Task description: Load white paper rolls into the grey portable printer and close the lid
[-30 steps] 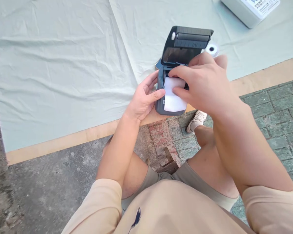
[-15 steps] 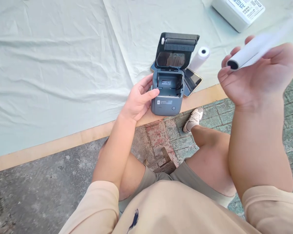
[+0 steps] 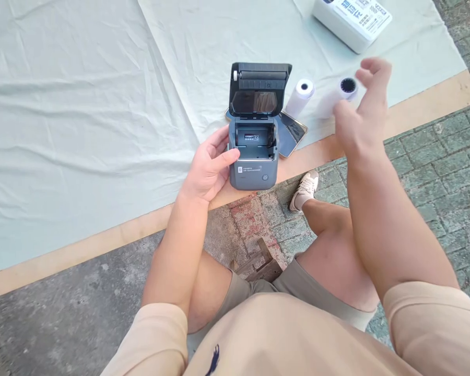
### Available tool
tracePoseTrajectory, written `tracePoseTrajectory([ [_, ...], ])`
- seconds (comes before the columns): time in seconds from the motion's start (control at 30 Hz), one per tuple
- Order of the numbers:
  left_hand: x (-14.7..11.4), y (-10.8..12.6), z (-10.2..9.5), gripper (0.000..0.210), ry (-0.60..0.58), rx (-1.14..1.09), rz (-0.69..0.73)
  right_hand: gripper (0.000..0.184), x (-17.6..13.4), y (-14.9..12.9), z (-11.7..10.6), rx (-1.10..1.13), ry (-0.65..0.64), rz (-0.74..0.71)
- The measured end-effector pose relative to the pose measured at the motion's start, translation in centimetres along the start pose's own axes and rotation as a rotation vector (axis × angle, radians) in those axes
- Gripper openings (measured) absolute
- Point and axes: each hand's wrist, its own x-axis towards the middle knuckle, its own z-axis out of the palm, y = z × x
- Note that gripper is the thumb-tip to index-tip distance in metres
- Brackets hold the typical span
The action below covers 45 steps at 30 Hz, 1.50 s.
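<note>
My left hand (image 3: 210,167) grips the left side of a dark grey label printer (image 3: 254,175), thumb over its front rim. The printer's lid (image 3: 254,102) is raised, and its inner bay shows no roll. To the right, a white paper roll (image 3: 331,100) with a dark core stands on end on the cloth. Beside that roll is my right hand (image 3: 362,112), slightly blurred, its fingers spread and apart from the core; whether the thumb touches the roll I cannot tell. A second white roll (image 3: 298,99) with a smaller core stands nearer the printer.
A phone (image 3: 292,133) lies partly behind the printer. At the back stands a white box (image 3: 352,23) with a printed label. Pale cloth (image 3: 82,115) covers the table, leaving a bare wooden edge (image 3: 102,243) at the front. My knees and a wooden stool (image 3: 262,263) are below.
My right hand has lowered the dark-cored roll onto the cloth and its fingers have opened. The trailing paper no longer shows. My left hand stays on the printer while the view shifts.
</note>
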Motion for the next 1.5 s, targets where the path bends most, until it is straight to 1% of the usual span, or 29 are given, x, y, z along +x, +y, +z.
tracePoseTrajectory([
  [0.03, 0.0, 0.0, 0.0, 0.058, -0.002, 0.001, -0.001, 0.05, 0.0, -1.3, -0.2, -0.081, 0.141, 0.056],
  [0.07, 0.0, 0.0, 0.0, 0.057, -0.006, 0.004, -0.001, 0.05, 0.1, -2.8, -0.3, -0.146, 0.213, 0.079],
  [0.13, 0.0, 0.1, 0.0, 0.057, -0.012, 0.01, -0.002, 0.045, 0.5, -5.7, 0.0, -0.212, 0.149, 0.073],
  [0.17, 0.0, 0.1, 0.0, 0.057, -0.013, 0.011, -0.001, 0.04, 0.8, -7.0, 0.4, -0.223, 0.086, 0.076],
  [0.27, 0.0, 0.2, 0.1, 0.058, -0.013, 0.019, 0.008, 0.028, 1.9, -9.5, 1.8, -0.235, -0.033, 0.161],
  [0.33, 0.0, 0.2, 0.1, 0.056, -0.018, 0.024, 0.005, 0.023, 2.5, -10.2, 2.7, -0.288, -0.057, 0.243],
  [0.43, 0.0, 0.0, 0.0, 0.056, -0.02, 0.021, 0.009, 0.016, 3.1, -10.6, 3.5, -0.375, -0.099, 0.311],
  [0.47, 0.0, 0.0, 0.0, 0.056, -0.021, 0.019, 0.011, 0.018, 3.2, -10.8, 3.5, -0.392, -0.11, 0.326],
  [0.53, 0.0, -0.1, -0.1, 0.056, -0.019, 0.018, 0.012, 0.032, 3.2, -11.0, 3.2, -0.38, -0.1, 0.329],
  [0.57, 0.0, -0.1, -0.1, 0.057, -0.019, 0.016, 0.008, 0.042, 3.1, -11.1, 2.8, -0.334, -0.068, 0.304],
  [0.63, 0.0, -0.1, 0.0, 0.058, -0.015, 0.01, 0.007, 0.06, 2.9, -11.3, 1.7, -0.1, 0.06, 0.177],
  [0.67, 0.0, -0.1, 0.0, 0.058, -0.014, 0.007, 0.007, 0.064, 2.8, -11.2, 1.0, 0.068, 0.133, 0.11],
  [0.7, 0.0, -0.1, 0.0, 0.058, -0.012, 0.003, 0.005, 0.065, 2.8, -11.1, 0.3, 0.242, 0.189, 0.084],
  [0.73, 0.0, 0.0, 0.0, 0.059, -0.007, -0.002, 0.002, 0.064, 2.8, -11.0, -0.3, 0.402, 0.219, 0.111],
  [0.77, 0.0, 0.0, 0.1, 0.059, 0.0, -0.005, -0.001, 0.064, 2.8, -10.8, -0.9, 0.529, 0.219, 0.188],
  [0.8, 0.0, 0.0, 0.1, 0.059, 0.004, -0.007, -0.004, 0.064, 2.8, -10.7, -1.4, 0.617, 0.188, 0.294],
  [0.83, 0.0, 0.0, 0.1, 0.059, 0.008, -0.004, -0.006, 0.065, 2.8, -10.6, -1.8, 0.677, 0.13, 0.391],
  [0.87, 0.0, 0.0, 0.1, 0.059, 0.007, 0.002, -0.004, 0.067, 2.8, -10.7, -2.1, 0.721, 0.055, 0.451],
  [0.9, 0.0, 0.0, 0.1, 0.058, 0.003, 0.011, 0.002, 0.068, 2.7, -10.8, -2.3, 0.753, -0.027, 0.462],
  [0.97, 0.0, 0.0, 0.1, 0.057, -0.009, 0.023, 0.017, 0.067, 2.4, -11.6, -2.4, 0.796, -0.167, 0.404],
  [1.0, 0.0, 0.0, 0.1, 0.056, -0.01, 0.023, 0.02, 0.066, 2.2, -12.1, -2.3, 0.807, -0.213, 0.367],
  [1.07, 0.0, 0.0, 0.2, 0.055, -0.001, 0.013, 0.019, 0.063, 1.5, -13.3, -1.9, 0.806, -0.276, 0.278],
  [1.1, -0.1, 0.0, 0.2, 0.055, 0.007, 0.005, 0.014, 0.061, 1.2, -13.9, -1.7, 0.787, -0.299, 0.208],
  [1.2, -0.1, 0.0, 0.3, 0.055, 0.019, -0.011, 0.01, 0.057, 0.2, -15.1, -0.9, 0.586, -0.385, -0.052],
  [1.27, -0.1, -0.1, 0.3, 0.054, 0.025, -0.011, 0.011, 0.051, -0.3, -15.5, -0.3, 0.371, -0.401, -0.164],
  [1.33, -0.1, -0.2, 0.3, 0.054, 0.032, -0.004, 0.015, 0.041, -0.5, -15.7, 0.3, 0.173, -0.417, -0.202],
  [1.4, -0.1, -0.3, 0.2, 0.054, 0.036, 0.008, 0.026, 0.029, -0.6, -15.8, 0.9, 0.029, -0.457, -0.203],
  [1.43, 0.0, -0.3, 0.1, 0.055, 0.035, 0.017, 0.034, 0.026, -0.6, -15.7, 1.2, -0.021, -0.491, -0.202],
  [1.5, 0.0, -0.4, 0.1, 0.055, 0.03, 0.027, 0.042, 0.026, -0.5, -15.6, 1.7, -0.082, -0.545, -0.213],
])
